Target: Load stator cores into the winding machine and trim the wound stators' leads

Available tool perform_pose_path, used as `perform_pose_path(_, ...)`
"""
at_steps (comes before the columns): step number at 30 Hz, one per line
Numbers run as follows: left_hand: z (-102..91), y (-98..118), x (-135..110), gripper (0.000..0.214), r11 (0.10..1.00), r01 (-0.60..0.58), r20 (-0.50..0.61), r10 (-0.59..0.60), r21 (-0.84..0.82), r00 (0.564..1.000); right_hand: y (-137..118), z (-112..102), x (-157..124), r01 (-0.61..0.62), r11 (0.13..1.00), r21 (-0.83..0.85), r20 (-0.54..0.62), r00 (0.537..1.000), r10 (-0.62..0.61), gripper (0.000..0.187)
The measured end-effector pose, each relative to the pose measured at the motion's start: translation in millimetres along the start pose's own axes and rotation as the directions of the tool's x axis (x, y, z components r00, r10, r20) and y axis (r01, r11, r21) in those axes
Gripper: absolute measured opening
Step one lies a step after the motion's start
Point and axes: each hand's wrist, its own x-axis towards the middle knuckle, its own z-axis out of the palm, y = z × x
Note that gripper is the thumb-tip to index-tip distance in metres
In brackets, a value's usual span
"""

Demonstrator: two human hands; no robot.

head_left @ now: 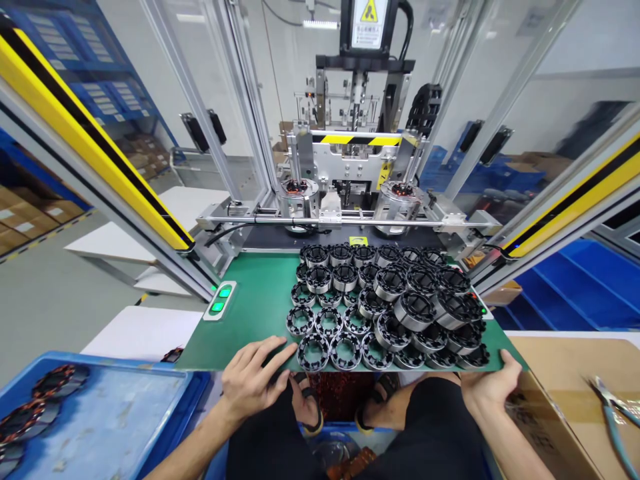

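Several stator cores, silver rings with black slot insulation, fill the right half of the green worktop in stacked rows. My left hand lies at the worktop's front edge with fingers stretched out. Its index fingertip is close beside the front-left stator core; I cannot tell if they touch. At the front-right corner, my right hand rests against the worktop's edge with the thumb up. Its other fingers are hidden below the edge, near the front-right cores.
Behind the worktop stands a winding machine with two round fixtures and a crossbar. A green-lit button box is at left. A blue tray holds wound stators. Pliers lie on cardboard at right. Yellow-black posts flank both sides.
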Motion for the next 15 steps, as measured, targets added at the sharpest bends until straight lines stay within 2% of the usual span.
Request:
perform_pose_path(4,1.1,0.8,-0.1,0.031,1.0,0.005,-0.007,-0.005,-0.002,1.0,1.1,-3.6,6.9,0.117,0.977,-0.176,0.002,0.993,-0.119,0.043)
perform_pose_path(8,1.9,0.5,-1.0,0.032,1.0,0.002,-0.012,-0.002,-0.004,1.0,3.6,-8.0,9.4,0.122,0.984,-0.133,0.079,0.991,-0.112,0.049)
perform_pose_path(11,1.4,0.5,-0.8,0.032,1.0,0.003,-0.009,-0.003,-0.002,1.0,2.9,-12.7,14.4,0.106,0.99,-0.091,0.071,0.993,-0.099,0.047)
perform_pose_path(15,0.2,1.4,1.7,0.031,1.0,0.006,-0.018,-0.006,-0.003,1.0,-0.6,-20.1,26.4,0.139,0.975,-0.174,0.094,0.988,-0.125,0.042)
